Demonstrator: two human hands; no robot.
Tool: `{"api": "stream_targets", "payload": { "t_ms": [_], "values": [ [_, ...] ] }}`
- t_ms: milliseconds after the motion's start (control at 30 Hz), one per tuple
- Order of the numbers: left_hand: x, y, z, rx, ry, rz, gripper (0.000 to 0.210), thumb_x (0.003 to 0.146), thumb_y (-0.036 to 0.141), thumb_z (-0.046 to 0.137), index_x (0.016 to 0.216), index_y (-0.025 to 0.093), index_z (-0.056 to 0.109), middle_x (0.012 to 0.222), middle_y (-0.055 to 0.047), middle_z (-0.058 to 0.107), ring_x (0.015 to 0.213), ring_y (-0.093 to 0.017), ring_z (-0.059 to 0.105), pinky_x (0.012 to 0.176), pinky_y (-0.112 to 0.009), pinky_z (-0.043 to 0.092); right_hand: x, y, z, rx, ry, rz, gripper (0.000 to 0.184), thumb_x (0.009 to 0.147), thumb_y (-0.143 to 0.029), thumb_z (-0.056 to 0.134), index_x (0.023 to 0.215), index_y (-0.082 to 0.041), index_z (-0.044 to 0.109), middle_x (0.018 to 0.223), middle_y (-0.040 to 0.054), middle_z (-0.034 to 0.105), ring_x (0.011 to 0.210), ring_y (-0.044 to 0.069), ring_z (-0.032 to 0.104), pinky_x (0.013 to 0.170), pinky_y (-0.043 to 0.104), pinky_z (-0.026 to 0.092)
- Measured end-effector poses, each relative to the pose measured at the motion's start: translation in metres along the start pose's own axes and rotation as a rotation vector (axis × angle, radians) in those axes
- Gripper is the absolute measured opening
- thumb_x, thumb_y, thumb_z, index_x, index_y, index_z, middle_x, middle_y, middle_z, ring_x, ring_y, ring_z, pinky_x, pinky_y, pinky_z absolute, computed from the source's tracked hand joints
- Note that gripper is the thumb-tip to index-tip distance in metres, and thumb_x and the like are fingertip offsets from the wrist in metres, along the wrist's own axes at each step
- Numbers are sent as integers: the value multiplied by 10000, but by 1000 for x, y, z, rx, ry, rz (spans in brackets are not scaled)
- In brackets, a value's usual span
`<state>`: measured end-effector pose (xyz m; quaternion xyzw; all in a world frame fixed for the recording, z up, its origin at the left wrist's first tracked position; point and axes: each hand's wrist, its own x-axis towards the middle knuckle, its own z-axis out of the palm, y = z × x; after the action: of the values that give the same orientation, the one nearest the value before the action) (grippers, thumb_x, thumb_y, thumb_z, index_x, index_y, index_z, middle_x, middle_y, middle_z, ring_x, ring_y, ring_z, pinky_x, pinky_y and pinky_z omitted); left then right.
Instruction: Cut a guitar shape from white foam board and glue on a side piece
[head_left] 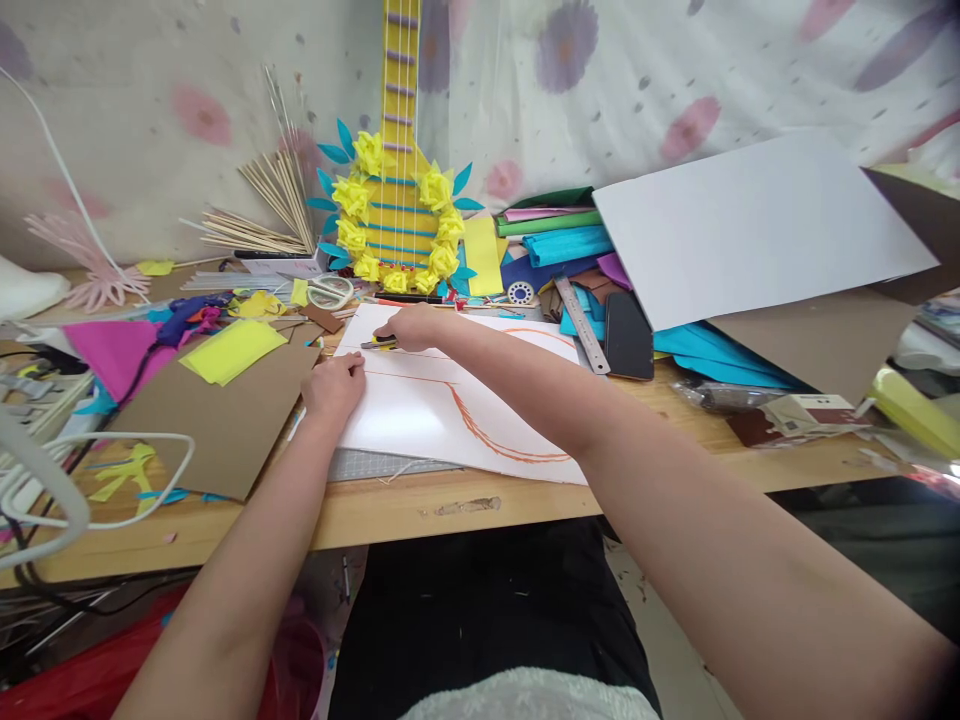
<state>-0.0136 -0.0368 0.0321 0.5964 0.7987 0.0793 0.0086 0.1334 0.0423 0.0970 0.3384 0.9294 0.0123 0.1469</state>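
A white board (405, 415) with an orange outline drawn on it lies on a grey cutting mat (360, 464). The outline has straight lines at the left and a curve at the right. My right hand (416, 328) is closed around a yellow and black utility knife (384, 343), its tip pointing left near the upper straight line. My left hand (334, 390) presses down on the board's left edge with its fingers curled; their tips are partly hidden. My right forearm covers part of the drawn curve.
A yellow paper guitar (401, 215) with paper roses stands behind the board. To the right are a steel ruler (581, 325), a black phone-like slab (628, 336) and a large white sheet (765, 230). Brown cardboard (225, 420) lies left, near white cables (97, 440).
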Motion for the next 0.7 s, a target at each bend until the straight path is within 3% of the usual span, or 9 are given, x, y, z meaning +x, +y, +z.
{"api": "stream_targets", "payload": {
  "t_ms": [700],
  "values": [
    [0, 0, 1, -4, 11, 9, 391, 865, 309, 396, 1118, 257, 691, 1112, -85, 684, 985, -301, 629, 779, -391, 472, -23, 18, 11, 12, -31, 25, 495, 869, -216, 420, 1350, -317, 471, 1233, 97, 612, 1030, 254, 587, 705, 312, 395]
  ]
}}
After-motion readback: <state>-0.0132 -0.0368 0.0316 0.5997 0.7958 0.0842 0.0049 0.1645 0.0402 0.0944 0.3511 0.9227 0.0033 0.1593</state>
